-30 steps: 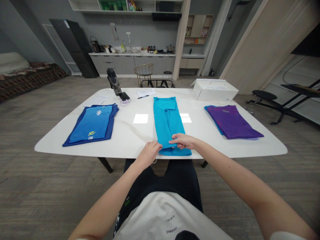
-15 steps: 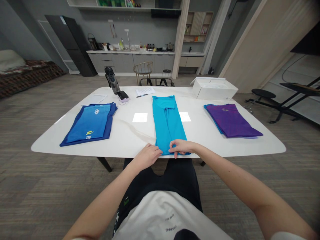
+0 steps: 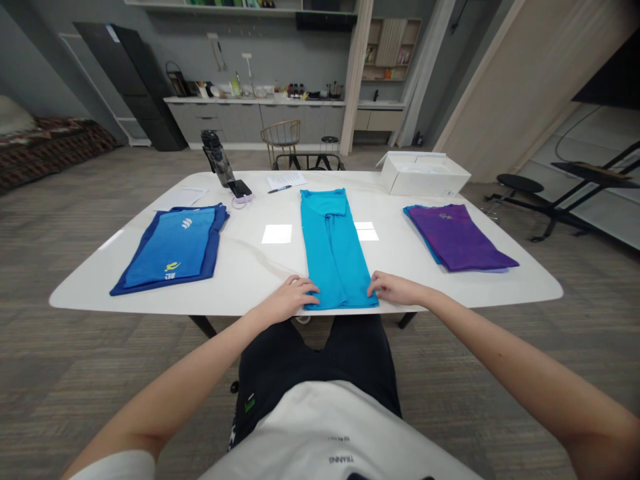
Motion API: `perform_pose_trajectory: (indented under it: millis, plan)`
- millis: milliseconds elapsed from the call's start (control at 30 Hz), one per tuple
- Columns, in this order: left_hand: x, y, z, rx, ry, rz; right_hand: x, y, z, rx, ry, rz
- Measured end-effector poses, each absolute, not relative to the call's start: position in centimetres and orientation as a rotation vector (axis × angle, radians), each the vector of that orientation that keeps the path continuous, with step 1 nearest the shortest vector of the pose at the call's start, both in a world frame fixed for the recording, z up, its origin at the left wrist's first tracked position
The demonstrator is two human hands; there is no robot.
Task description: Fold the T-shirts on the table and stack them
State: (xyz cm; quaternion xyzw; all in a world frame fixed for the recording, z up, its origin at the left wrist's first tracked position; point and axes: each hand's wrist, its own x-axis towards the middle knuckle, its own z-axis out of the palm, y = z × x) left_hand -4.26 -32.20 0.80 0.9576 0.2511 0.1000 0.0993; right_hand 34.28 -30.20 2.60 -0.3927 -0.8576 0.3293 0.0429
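A turquoise shirt (image 3: 335,257) lies on the table in a long narrow fold, its lower hem close to the near edge. Its long sides are turned inward, with a loose crease down the middle. At the lower left corner, my left hand (image 3: 290,298) rests its slightly spread fingers on the fabric; its thumb is hard to see. My right hand (image 3: 395,289) is at the lower right edge, fingers bent and pinching the cloth there.
The white table (image 3: 245,283) also bears a pile of blue shirts (image 3: 173,243) at left and a purple shirt (image 3: 460,240) atop other garments at right. Farther back are a black bottle (image 3: 217,160), a phone (image 3: 240,188), a pen (image 3: 279,189), papers (image 3: 286,179) and a white box (image 3: 425,175).
My right hand has moved from the middle of the hem out to the shirt's right edge. My left hand has shifted slightly left and up, and the lower part of the shirt lies flatter.
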Motion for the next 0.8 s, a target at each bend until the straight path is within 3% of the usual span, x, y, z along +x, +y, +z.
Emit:
perform_pose_trajectory:
  millis: [467,633,800]
  plan:
    - [-4.3,-30.5,1.1,2.445,0.623,0.311,34.1,-29.5,2.2,-1.158,-2.436,1.225]
    - [-2.5,-28.4,3.1,2.052,0.937,0.716,33.3,-27.1,5.7,-1.286,-2.127,1.252]
    - [0.2,-20.2,5.0,1.558,1.083,1.240,31.9,-20.5,7.6,-1.287,-1.721,1.153]
